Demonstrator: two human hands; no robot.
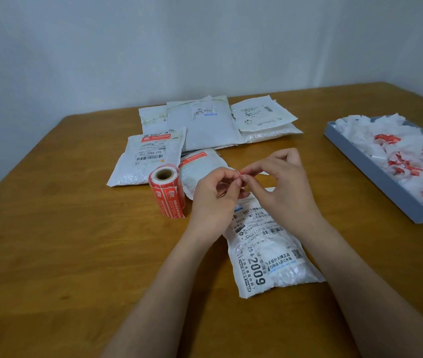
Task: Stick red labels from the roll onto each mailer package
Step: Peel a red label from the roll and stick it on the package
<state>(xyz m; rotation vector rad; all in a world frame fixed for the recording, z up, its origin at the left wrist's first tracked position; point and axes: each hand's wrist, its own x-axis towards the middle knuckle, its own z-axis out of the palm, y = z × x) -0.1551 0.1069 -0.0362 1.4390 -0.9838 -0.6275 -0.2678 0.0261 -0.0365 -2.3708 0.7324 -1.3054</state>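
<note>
A wooden table (50,254) carries everything here: a spread of white mailers at the far side (202,122), two of them, one at the left (151,156) and one beside the roll (200,164), already wearing a red strip, and a grey tray (376,177) of crumpled backing paper off to the right. The nearest mailer (264,251) lies under the person's forearms, printed side up, no red label on the part that shows. The roll of labels (167,192) stands just left of the hands. The left hand (215,200) and right hand (285,182) meet above the near mailer, each grip pinching a small red label (242,174) between thumb and fingertips, apparently peeling it from its backing. The label looks thin, light and floppy, and its sticky face would likely curl onto itself, so it is best held by the very edges and kept taut; the mailer looks soft and slick, and may need flattening before pressing
</note>
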